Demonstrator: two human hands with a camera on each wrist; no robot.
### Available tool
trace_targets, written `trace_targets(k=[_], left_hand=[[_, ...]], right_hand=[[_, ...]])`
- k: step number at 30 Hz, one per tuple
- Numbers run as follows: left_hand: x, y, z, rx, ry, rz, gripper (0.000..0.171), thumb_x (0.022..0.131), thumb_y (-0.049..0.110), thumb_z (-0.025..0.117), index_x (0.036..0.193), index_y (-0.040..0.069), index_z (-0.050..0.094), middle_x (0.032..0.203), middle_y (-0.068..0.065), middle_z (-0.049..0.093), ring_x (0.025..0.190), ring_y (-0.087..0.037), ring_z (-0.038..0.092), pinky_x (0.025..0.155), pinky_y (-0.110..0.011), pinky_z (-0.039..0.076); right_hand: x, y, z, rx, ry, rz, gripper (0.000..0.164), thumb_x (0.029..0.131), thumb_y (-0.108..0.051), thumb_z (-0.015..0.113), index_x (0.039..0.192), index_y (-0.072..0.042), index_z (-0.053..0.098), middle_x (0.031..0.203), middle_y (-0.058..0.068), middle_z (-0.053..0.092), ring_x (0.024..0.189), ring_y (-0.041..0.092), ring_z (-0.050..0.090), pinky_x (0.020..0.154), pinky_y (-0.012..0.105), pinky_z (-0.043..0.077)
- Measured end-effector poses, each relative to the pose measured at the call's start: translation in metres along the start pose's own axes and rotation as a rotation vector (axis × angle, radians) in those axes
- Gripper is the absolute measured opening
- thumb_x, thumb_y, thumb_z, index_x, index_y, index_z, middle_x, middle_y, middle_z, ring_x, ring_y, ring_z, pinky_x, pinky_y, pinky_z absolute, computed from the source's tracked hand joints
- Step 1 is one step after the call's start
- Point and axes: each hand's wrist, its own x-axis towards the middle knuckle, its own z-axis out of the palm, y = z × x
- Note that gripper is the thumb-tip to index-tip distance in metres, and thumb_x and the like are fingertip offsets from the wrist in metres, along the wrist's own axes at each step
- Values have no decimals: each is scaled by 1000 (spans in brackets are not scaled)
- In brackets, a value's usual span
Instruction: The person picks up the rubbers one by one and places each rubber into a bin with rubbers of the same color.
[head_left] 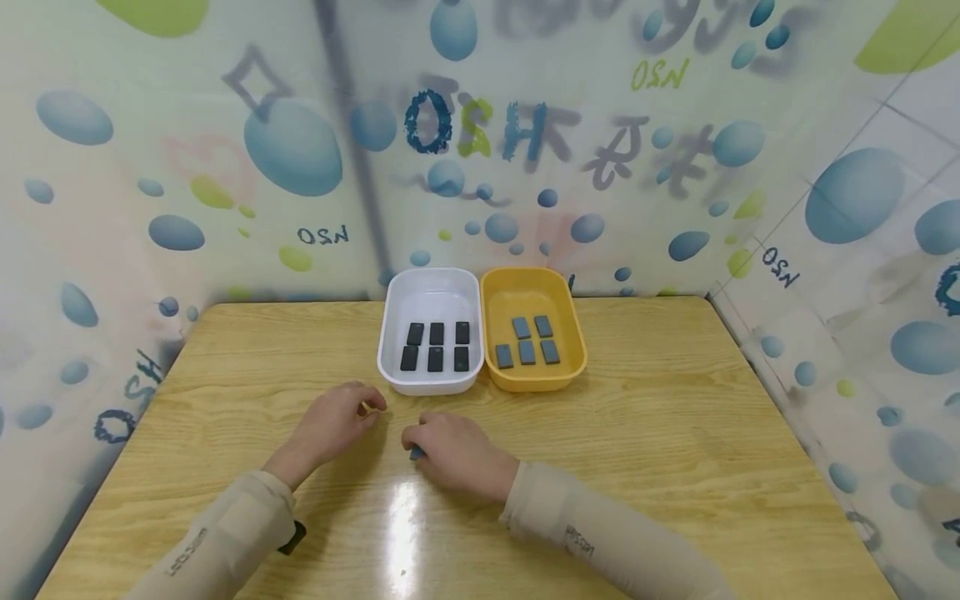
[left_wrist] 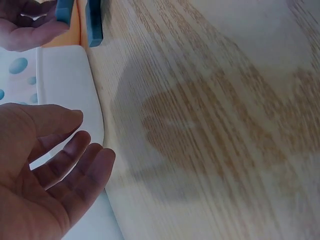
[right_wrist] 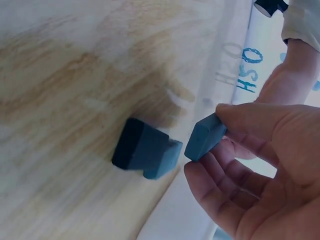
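Note:
My right hand [head_left: 457,454] pinches a small blue-grey block [right_wrist: 205,135] between thumb and fingertips, low over the table in front of the two trays. Beneath it in the right wrist view, a dark-sided block [right_wrist: 142,145] overlaps a lighter blue one [right_wrist: 165,160] on the table; in the head view the hand mostly hides this spot. To its left, my left hand [head_left: 337,425] hovers by the white tray's [head_left: 431,387] near left corner. Its fingers are loosely bent, with nothing between thumb and fingertips [left_wrist: 102,160].
Several black blocks [head_left: 436,359] lie in two rows inside the white tray. A yellow tray [head_left: 534,385] stands against its right side, holding several blue-grey blocks [head_left: 527,352]. Behind the wooden table [head_left: 660,433] hangs a patterned backdrop [head_left: 510,200].

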Motion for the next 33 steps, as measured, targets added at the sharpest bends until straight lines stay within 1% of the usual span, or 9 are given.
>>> trace_targets(k=[3, 7, 11, 16, 19, 23, 26, 33], left_hand=[[-1, 1, 0, 4, 9, 8, 10, 85, 8, 68, 94, 10, 73, 93, -4, 70, 80, -20, 66, 71, -36, 56], [-2, 1, 1, 9, 19, 18, 10, 85, 8, 68, 94, 11, 72, 93, -3, 69, 80, -19, 66, 72, -36, 56], [-2, 1, 1, 12, 21, 34, 10, 85, 7, 68, 93, 11, 72, 92, -3, 69, 80, -18, 66, 71, -36, 56], [-4, 4, 1, -1, 18, 49, 11, 84, 6, 69, 93, 10, 72, 91, -3, 69, 79, -17, 66, 70, -34, 57], [-4, 6, 2, -8, 15, 41, 11, 84, 6, 69, 94, 10, 72, 92, -3, 69, 79, -17, 66, 71, -34, 57], [-3, 8, 2, -5, 7, 33, 11, 85, 7, 68, 95, 10, 72, 95, -3, 70, 81, -17, 66, 73, -34, 57], [-2, 9, 3, -4, 11, 45, 11, 85, 7, 68, 95, 10, 72, 95, -4, 70, 81, -18, 66, 73, -35, 57], [-2, 11, 4, -2, 12, 55, 11, 85, 7, 69, 95, 10, 73, 96, -4, 71, 80, -17, 67, 72, -35, 57]], right_hand=[[-3, 3, -4, -9, 14, -5, 16, 89, -20, 67, 105, -22, 68, 88, -6, 58, 73, 7, 51, 58, 19, 41], [-7, 8, -11, -17, 19, 9, 16, 90, -22, 68, 105, -23, 68, 90, -6, 59, 75, 6, 53, 60, 19, 43], [-12, 14, -19, -10, 14, 28, 16, 90, -24, 69, 106, -22, 68, 95, -5, 61, 80, 7, 55, 68, 20, 48], [-19, 24, -28, 31, 11, 54, 18, 90, -24, 69, 108, -20, 67, 102, -4, 64, 85, 8, 56, 73, 21, 50], [-22, 30, -34, 59, 20, 70, 18, 90, -22, 69, 108, -18, 67, 103, -3, 64, 86, 9, 55, 75, 23, 50], [-27, 37, -41, 64, 40, 105, 19, 90, -22, 70, 108, -17, 69, 106, -3, 65, 91, 10, 57, 80, 26, 51], [-31, 42, -46, 66, 54, 134, 21, 89, -23, 71, 109, -18, 69, 108, -4, 66, 94, 10, 59, 83, 27, 52], [-38, 50, -56, 89, 87, 161, 22, 87, -21, 73, 108, -16, 69, 101, -3, 66, 87, 10, 59, 78, 27, 51]])
